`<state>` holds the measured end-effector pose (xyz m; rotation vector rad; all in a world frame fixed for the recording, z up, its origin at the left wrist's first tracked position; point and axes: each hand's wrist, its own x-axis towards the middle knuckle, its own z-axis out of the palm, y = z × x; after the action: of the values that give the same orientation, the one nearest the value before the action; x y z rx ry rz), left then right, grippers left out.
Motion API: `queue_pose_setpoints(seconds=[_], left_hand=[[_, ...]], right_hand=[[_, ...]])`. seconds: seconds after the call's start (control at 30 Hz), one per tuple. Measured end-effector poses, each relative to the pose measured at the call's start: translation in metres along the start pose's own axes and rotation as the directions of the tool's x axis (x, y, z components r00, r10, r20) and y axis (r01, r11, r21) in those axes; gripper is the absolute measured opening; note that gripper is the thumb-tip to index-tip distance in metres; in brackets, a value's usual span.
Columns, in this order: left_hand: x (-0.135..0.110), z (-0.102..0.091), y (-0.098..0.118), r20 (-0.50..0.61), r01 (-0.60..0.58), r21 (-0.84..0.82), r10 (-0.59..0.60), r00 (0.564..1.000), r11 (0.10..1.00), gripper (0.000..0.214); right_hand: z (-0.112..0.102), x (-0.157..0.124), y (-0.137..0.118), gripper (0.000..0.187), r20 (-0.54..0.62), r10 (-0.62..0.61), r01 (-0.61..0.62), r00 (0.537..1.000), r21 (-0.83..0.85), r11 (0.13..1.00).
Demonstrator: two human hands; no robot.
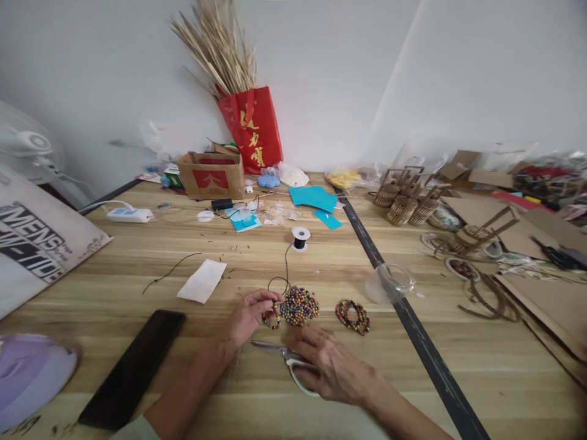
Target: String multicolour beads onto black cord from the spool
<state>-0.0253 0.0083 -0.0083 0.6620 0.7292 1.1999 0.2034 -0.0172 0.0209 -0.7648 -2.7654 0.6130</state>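
Observation:
My left hand (251,313) pinches a short string of multicoloured beads (272,319) between thumb and fingertips. A thin black cord (287,269) runs from near the fingers up to a white spool (301,238). Right of my fingers lies a heap of small loose beads (299,305). My right hand (328,360), just in front of the heap, is closed over the handles of a pair of scissors (296,373) with pale grips. The scissors' blades point left, toward my left wrist. To the right of the heap rests a coiled beaded bracelet (352,316).
A black phone (132,370) and a white paper (202,281) lie at left. A clear jar (389,284) stands right of the bracelet, by a dark strip (426,354). Small woven baskets (403,201) are at the back right, a red bag (254,131) at the wall.

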Motion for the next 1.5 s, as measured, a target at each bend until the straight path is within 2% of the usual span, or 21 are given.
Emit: queue_pose_setpoints(seconds=[0.1, 0.2, 0.33, 0.47, 0.63, 0.83, 1.0, 1.1, 1.3, 1.5], left_hand=[[-0.003, 0.010, -0.004, -0.039, 0.029, 0.071, -0.027, 0.999, 0.997, 0.028], [-0.006, 0.018, -0.010, -0.087, 0.065, 0.159, -0.052, 0.995, 0.985, 0.030], [-0.010, 0.026, -0.017, -0.087, 0.075, 0.300, -0.051, 0.995, 0.951, 0.031], [-0.013, 0.032, -0.018, -0.038, 0.084, 0.401, -0.074, 0.996, 0.912, 0.030], [-0.013, 0.033, -0.018, -0.019, 0.104, 0.387, -0.104, 0.994, 0.916, 0.035], [-0.011, 0.028, -0.020, 0.000, 0.091, 0.397, -0.099, 0.995, 0.913, 0.033], [-0.011, 0.028, -0.019, -0.032, 0.084, 0.465, -0.079, 0.996, 0.881, 0.029], [-0.012, 0.029, -0.018, -0.002, 0.067, 0.511, -0.077, 0.997, 0.857, 0.026], [-0.015, 0.033, -0.013, 0.056, 0.068, 0.543, -0.117, 0.991, 0.837, 0.030], [-0.016, 0.034, -0.013, 0.052, 0.054, 0.553, -0.099, 0.994, 0.831, 0.032]], right_hand=[[0.003, 0.001, 0.006, 0.012, -0.149, 0.051, -0.026, 0.988, 0.165, 0.986], [0.011, 0.003, 0.010, 0.012, -0.281, 0.172, -0.064, 0.944, 0.356, 0.932], [0.023, 0.007, 0.010, 0.014, -0.278, 0.318, -0.090, 0.906, 0.608, 0.789], [0.033, 0.013, 0.011, 0.020, -0.240, 0.424, -0.119, 0.874, 0.739, 0.663], [0.039, 0.015, 0.017, 0.027, -0.206, 0.478, -0.129, 0.854, 0.805, 0.579], [0.032, 0.015, 0.020, 0.031, -0.173, 0.494, -0.116, 0.852, 0.858, 0.500], [0.026, 0.015, 0.021, 0.032, -0.114, 0.480, -0.126, 0.870, 0.890, 0.439], [0.024, 0.015, 0.021, 0.034, -0.086, 0.470, -0.135, 0.878, 0.899, 0.416], [0.021, 0.015, 0.020, 0.037, -0.074, 0.474, -0.156, 0.878, 0.890, 0.428], [0.018, 0.014, 0.015, 0.033, -0.185, 0.444, -0.084, 0.877, 0.849, 0.521]])
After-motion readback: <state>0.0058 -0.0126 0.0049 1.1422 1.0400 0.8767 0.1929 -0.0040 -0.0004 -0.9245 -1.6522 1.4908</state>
